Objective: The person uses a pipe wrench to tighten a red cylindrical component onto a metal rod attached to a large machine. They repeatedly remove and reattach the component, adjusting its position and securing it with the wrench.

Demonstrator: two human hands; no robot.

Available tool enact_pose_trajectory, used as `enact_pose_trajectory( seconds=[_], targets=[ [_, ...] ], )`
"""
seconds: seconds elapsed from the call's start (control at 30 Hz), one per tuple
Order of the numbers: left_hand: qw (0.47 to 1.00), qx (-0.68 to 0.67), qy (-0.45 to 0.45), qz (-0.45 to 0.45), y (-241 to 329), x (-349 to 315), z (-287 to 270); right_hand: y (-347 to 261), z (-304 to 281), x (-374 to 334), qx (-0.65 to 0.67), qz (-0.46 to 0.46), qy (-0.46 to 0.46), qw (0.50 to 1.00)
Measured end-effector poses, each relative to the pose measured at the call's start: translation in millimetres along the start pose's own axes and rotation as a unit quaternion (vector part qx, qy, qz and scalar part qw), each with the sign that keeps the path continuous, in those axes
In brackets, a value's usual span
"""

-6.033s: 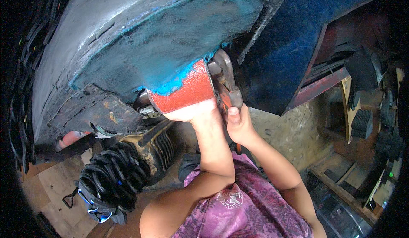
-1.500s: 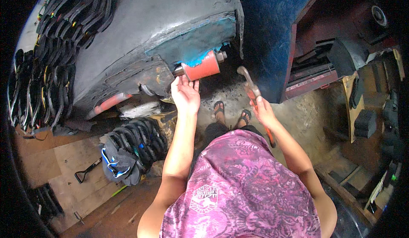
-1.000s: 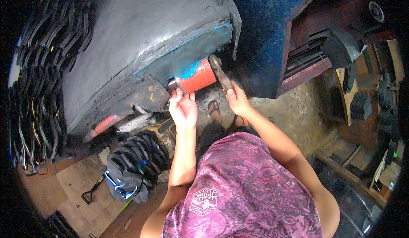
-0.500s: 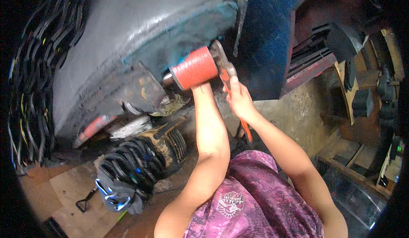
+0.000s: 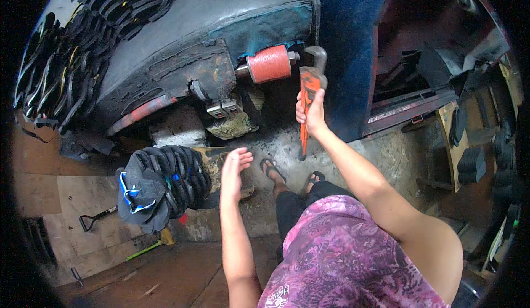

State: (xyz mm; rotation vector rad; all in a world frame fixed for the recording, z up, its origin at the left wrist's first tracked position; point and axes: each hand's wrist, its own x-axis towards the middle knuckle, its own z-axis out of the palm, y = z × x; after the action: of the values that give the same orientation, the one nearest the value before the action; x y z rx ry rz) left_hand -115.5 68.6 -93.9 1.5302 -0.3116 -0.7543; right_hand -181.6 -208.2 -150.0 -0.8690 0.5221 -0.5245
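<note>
My right hand is closed round an orange pipe wrench, its grey hook jaw up and its handle hanging down. The jaw is just right of a machine's coral-red roller and apart from it. A metal nut shows on the roller's right end, with a bare shaft on the left end. My left hand is in the air below the roller, fingers stretched out, holding nothing. Behind the roller is the grey machine housing, with a bluish-green patch above the roller.
Stacks of dark curved strips stand at the left. A bundle of black pieces lies near my left arm, a blue cabinet stands right of the wrench, and wooden shelving is at the far right. My sandalled feet are on the floor.
My left hand has come off the roller and dropped down toward me. The wrench jaw has moved off the roller's right end, and my view has shifted.
</note>
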Motion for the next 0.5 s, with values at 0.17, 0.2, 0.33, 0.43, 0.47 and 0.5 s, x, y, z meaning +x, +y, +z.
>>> enact_pose_trajectory(
  seconds=[0.17, 0.2, 0.33, 0.43, 0.47, 0.5],
  targets=[
    [0.917, 0.324, -0.026, 0.231, -2.5, -13.9, 85.7, -30.5, 65.3, -66.8, 0.073, 0.059, -0.065, 0.993],
    [0.961, 0.243, -0.034, 0.124, 1.4, -12.0, 98.5, -38.2, 82.4, -71.4, 0.092, 0.044, -0.121, 0.987],
    [0.954, 0.204, 0.137, 0.173, 38.7, 6.3, 100.3, -82.0, 109.8, -45.9, -0.236, -0.227, -0.151, 0.933],
    [0.92, 0.253, 0.158, 0.254, 95.8, 33.1, 51.0, -114.4, 75.0, 8.3, -0.398, -0.254, 0.025, 0.881],
    [0.927, 0.218, 0.135, 0.274, 116.7, 44.1, 35.0, -122.8, 59.2, 27.3, -0.436, -0.139, 0.105, 0.883],
    [0.892, 0.277, 0.117, 0.336, 138.8, 57.0, 18.2, -125.3, 43.9, 40.6, -0.402, -0.009, 0.11, 0.909]
  ],
)
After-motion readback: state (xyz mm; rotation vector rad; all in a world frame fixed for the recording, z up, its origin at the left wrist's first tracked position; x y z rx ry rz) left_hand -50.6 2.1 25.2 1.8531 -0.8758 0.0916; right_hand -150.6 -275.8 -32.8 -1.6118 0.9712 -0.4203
